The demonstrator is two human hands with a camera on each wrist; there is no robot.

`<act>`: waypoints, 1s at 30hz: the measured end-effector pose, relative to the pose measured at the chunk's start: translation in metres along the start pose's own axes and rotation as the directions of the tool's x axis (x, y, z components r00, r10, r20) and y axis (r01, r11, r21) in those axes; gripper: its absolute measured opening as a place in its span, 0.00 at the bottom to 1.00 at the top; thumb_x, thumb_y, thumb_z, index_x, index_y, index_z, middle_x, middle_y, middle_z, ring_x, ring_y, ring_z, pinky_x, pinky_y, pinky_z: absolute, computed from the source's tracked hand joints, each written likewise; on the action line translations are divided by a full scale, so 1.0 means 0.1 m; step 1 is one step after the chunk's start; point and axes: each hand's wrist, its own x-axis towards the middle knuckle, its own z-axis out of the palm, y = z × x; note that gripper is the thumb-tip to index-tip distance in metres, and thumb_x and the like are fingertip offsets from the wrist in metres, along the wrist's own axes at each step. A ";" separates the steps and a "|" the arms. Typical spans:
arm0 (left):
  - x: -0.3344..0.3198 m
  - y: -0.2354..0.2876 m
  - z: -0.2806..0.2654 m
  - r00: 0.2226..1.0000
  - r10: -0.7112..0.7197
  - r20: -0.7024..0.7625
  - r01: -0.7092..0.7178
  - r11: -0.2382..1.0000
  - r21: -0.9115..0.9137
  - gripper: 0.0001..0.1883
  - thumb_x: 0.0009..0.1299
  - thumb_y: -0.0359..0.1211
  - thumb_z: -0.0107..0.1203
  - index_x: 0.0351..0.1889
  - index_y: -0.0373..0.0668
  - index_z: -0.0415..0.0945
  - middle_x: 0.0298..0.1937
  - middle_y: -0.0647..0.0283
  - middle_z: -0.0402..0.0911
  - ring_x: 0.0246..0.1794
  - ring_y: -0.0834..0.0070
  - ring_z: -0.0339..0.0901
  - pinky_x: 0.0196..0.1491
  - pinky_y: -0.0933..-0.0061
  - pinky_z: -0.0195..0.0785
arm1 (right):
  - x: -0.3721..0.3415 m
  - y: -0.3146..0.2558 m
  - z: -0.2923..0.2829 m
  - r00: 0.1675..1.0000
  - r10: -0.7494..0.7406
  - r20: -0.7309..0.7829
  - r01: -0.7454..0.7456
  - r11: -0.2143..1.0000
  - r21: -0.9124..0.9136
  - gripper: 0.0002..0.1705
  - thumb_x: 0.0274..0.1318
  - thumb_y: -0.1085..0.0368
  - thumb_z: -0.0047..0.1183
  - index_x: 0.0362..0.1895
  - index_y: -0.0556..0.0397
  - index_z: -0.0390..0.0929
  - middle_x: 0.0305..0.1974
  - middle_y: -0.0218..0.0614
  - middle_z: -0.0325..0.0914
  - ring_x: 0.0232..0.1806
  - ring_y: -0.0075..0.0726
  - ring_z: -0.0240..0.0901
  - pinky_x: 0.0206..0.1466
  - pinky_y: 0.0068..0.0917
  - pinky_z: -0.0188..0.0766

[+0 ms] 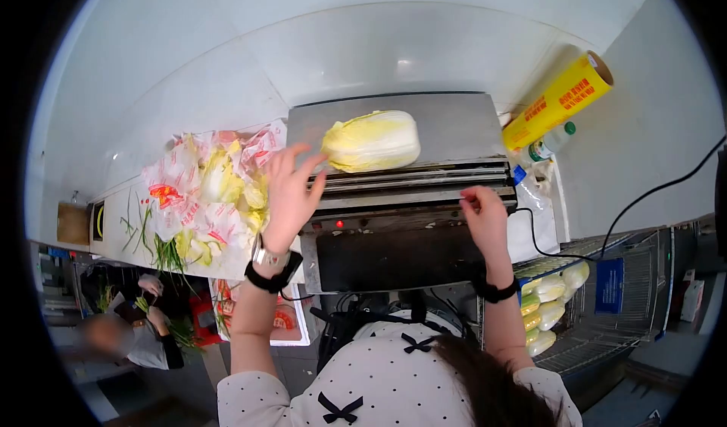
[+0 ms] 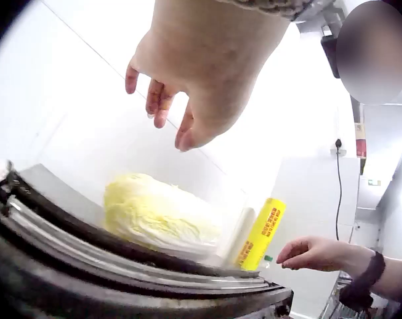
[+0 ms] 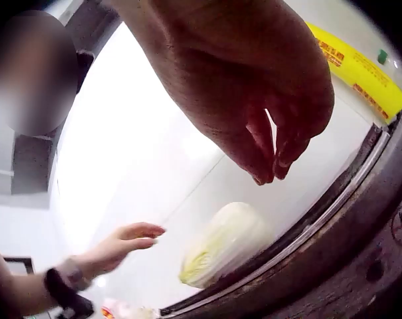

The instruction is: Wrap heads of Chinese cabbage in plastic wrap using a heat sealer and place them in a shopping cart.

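A napa cabbage (image 1: 372, 140) lies on its side on the steel top (image 1: 454, 128) of a wrapping machine, its leafy end toward the left. My left hand (image 1: 291, 188), fingers spread, is just left of that leafy end and holds nothing. The left wrist view shows this hand (image 2: 201, 80) raised above the cabbage (image 2: 158, 216). To the right, my right hand (image 1: 486, 218) is over the machine's front bars (image 1: 409, 184), its fingers loosely bent. In the right wrist view its fingertips (image 3: 280, 169) nearly meet, with nothing visible between them.
Loose cabbage leaves (image 1: 221, 177) and printed paper (image 1: 178, 173) cover the left counter. A yellow film roll (image 1: 560, 97) and a green-capped bottle (image 1: 551, 143) stand at the right. More cabbages (image 1: 549, 287) fill a cart (image 1: 621, 317). A black cable (image 1: 651, 192) hangs nearby; another person sits lower left.
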 end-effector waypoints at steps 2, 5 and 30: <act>-0.31 -0.23 0.01 0.977 -0.212 0.001 0.212 0.977 -0.031 0.09 0.55 0.29 0.58 0.35 0.47 0.79 0.40 0.62 0.72 0.44 0.64 0.67 0.48 0.63 0.56 | 0.13 0.09 0.09 0.995 -0.098 -0.024 0.094 0.988 -0.125 0.06 0.43 0.72 0.55 0.29 0.53 0.75 0.27 0.37 0.73 0.31 0.42 0.70 0.36 0.34 0.66; -0.59 -0.46 0.03 0.962 -0.266 0.061 0.265 0.964 0.031 0.06 0.54 0.29 0.59 0.30 0.47 0.80 0.33 0.64 0.71 0.38 0.66 0.67 0.41 0.67 0.56 | 0.25 0.21 0.17 0.989 -0.146 0.006 0.143 0.956 -0.256 0.05 0.41 0.70 0.56 0.28 0.50 0.76 0.28 0.34 0.73 0.34 0.43 0.69 0.38 0.36 0.63; -0.53 -0.42 0.13 0.964 -0.260 0.051 0.262 0.963 -0.056 0.06 0.54 0.32 0.61 0.29 0.43 0.79 0.29 0.64 0.72 0.34 0.66 0.68 0.40 0.67 0.57 | 0.67 0.21 0.48 0.887 -0.418 0.198 0.459 0.743 -0.487 0.06 0.36 0.67 0.58 0.22 0.51 0.74 0.26 0.30 0.70 0.34 0.37 0.65 0.40 0.32 0.57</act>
